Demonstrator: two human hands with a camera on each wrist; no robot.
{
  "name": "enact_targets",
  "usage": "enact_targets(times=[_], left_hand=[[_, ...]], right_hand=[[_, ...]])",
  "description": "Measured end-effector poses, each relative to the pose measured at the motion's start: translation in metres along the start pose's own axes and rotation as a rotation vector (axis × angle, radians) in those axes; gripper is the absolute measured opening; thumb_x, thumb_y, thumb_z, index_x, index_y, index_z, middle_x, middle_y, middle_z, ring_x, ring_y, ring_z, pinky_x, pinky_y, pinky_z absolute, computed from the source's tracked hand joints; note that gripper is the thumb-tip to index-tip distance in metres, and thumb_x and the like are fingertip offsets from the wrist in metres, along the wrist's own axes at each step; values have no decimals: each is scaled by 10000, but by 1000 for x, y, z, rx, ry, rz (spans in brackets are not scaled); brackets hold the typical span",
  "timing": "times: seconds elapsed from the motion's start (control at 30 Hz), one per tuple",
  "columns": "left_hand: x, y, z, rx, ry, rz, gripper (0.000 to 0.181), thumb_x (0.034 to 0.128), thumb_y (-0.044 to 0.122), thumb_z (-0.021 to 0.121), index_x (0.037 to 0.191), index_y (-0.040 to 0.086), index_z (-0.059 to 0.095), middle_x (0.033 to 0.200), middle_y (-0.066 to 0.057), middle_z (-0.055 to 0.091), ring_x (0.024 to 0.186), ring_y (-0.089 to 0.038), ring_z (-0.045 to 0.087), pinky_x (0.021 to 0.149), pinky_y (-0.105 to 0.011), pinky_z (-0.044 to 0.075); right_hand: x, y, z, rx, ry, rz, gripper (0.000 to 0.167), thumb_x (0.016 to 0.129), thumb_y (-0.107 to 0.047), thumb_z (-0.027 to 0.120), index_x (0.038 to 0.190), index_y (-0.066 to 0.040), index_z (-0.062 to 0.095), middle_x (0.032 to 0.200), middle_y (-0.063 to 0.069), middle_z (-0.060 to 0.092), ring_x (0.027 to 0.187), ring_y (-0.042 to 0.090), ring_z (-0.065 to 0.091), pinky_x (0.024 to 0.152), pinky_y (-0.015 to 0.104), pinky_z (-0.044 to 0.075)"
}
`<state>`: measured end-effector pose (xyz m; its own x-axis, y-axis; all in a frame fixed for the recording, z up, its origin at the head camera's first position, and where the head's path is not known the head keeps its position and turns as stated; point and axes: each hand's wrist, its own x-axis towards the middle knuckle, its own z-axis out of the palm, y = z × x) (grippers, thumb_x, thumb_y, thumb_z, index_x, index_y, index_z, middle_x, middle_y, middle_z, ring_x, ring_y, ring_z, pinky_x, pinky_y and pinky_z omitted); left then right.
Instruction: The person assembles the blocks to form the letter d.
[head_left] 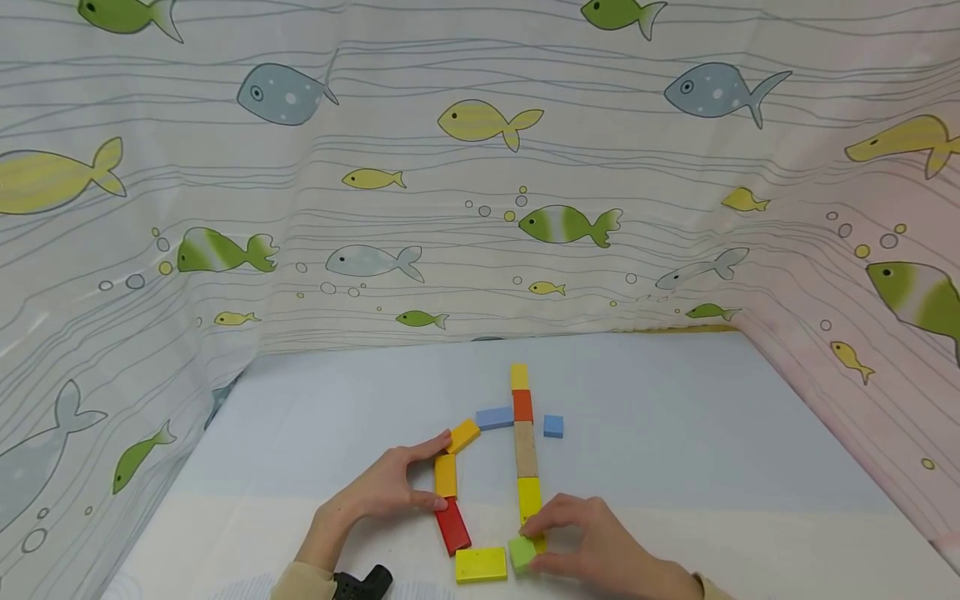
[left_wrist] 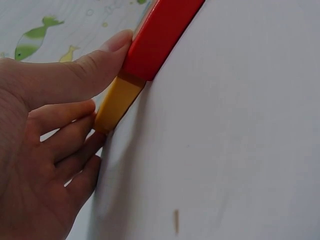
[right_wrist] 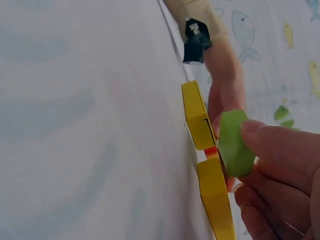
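My right hand pinches a light green block between thumb and fingers, above the near right corner of a block outline. In the right wrist view this green block is held beside two yellow blocks. My left hand spans the outline's left side. Its thumb touches the red block near where it meets an orange block; the fingertips reach the upper orange block. In the left wrist view the thumb lies against the red block. A yellow block lies at the near side.
The right side is a straight row: a yellow block, a plain wooden block, a red-orange block and a far yellow block. A blue block joins it from the left. A blue cube sits apart to the right.
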<state>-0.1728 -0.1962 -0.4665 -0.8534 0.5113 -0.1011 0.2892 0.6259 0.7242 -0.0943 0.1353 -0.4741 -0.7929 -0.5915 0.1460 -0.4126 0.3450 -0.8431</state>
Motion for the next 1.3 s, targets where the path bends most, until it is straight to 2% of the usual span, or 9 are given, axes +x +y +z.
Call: enact_targets(times=[0.27, 0.5, 0.7, 0.93, 1.03, 1.2, 1.3], left_hand=[[1, 0, 0, 14, 0, -7, 883, 776, 381, 851, 1533, 233, 422, 1589, 47, 394, 1469, -321, 353, 1154, -645, 289], [0, 0, 0, 24, 9, -3, 877, 781, 383, 847, 1533, 227, 424, 1589, 43, 395, 1468, -316, 355, 1154, -641, 292], [-1, 2, -1, 17, 4, 4, 880, 780, 383, 846, 1531, 199, 427, 1591, 31, 392, 1466, -321, 357, 1153, -642, 294], [-1, 4, -2, 15, 2, 3, 878, 782, 376, 844, 1530, 184, 427, 1592, 28, 389, 1467, -323, 356, 1153, -640, 297], [-1, 4, -2, 16, 2, 4, 879, 780, 375, 847, 1529, 181, 429, 1592, 26, 390, 1467, -323, 356, 1154, -637, 298], [-1, 4, -1, 14, 3, 3, 876, 779, 372, 848, 1526, 180, 434, 1590, 24, 393, 1465, -324, 359, 1154, -639, 296], [-1, 4, -1, 13, 2, 1, 873, 779, 371, 847, 1526, 181, 436, 1591, 24, 392, 1466, -325, 357, 1154, -642, 292]], right_hand=[[-1, 2, 6, -4, -15, -82, 260, 888, -381, 750, 1116, -257, 749, 1043, -159, 692, 933, 34, 628, 871, 222, 548], [-2, -1, 10, 13, -40, -81, 282, 895, -403, 736, 1138, -260, 746, 1041, -154, 660, 941, 16, 594, 862, 199, 549], [-2, -1, 14, -4, -41, -80, 274, 899, -413, 732, 1140, -283, 743, 1045, -161, 650, 953, 7, 583, 865, 198, 555], [-2, 0, 16, -42, -52, -101, 292, 912, -419, 714, 1155, -259, 741, 1050, -161, 650, 966, -4, 567, 859, 194, 557], [-2, 2, 18, -78, -51, -133, 283, 918, -405, 711, 1155, -252, 737, 1048, -163, 646, 969, -11, 557, 858, 188, 556], [-2, 6, 20, -127, -16, -235, 263, 911, -345, 733, 1144, -223, 728, 1066, -139, 635, 978, 6, 553, 848, 186, 555], [-2, 7, 21, -141, -9, -246, 263, 909, -346, 735, 1141, -222, 728, 1074, -132, 621, 988, 11, 546, 844, 181, 553]])
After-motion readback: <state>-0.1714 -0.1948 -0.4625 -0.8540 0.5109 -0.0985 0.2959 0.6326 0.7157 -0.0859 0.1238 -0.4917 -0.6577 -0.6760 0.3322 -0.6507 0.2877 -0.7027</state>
